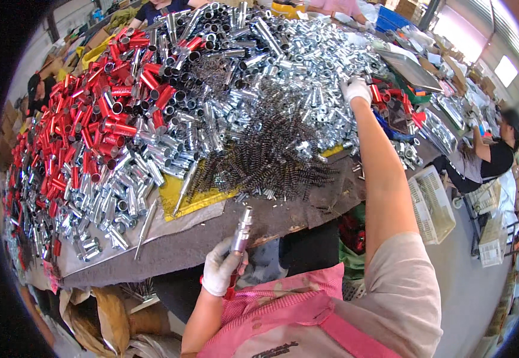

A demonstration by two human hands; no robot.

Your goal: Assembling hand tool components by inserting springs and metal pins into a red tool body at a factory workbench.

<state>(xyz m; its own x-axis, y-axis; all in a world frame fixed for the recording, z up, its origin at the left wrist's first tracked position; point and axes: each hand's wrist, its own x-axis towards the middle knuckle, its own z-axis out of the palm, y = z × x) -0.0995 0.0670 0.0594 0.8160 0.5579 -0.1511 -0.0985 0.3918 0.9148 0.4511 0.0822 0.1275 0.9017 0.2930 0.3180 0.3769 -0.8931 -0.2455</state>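
Note:
My left hand (pixel 220 268), in a white glove, is closed round a metal tube (pixel 243 231) in front of the table edge. The tube points up, with a narrower silver tip and a red part showing below my fingers. My right hand (pixel 355 90), also gloved, reaches far out to the right side of a heap of small silver fittings (pixel 325 59). Its fingertips are down among the parts, so their grip is hidden. Dark coil springs (pixel 265 149) lie piled in the middle, between my two hands.
Red tubes (pixel 107 122) and silver tubes (pixel 113 206) cover the table's left side. Two thin rods (pixel 146 230) lie near the front edge. A yellow sheet (pixel 179 197) shows under the springs. White plastic crates (pixel 429 206) stand right; a seated person (pixel 495 149) works beyond.

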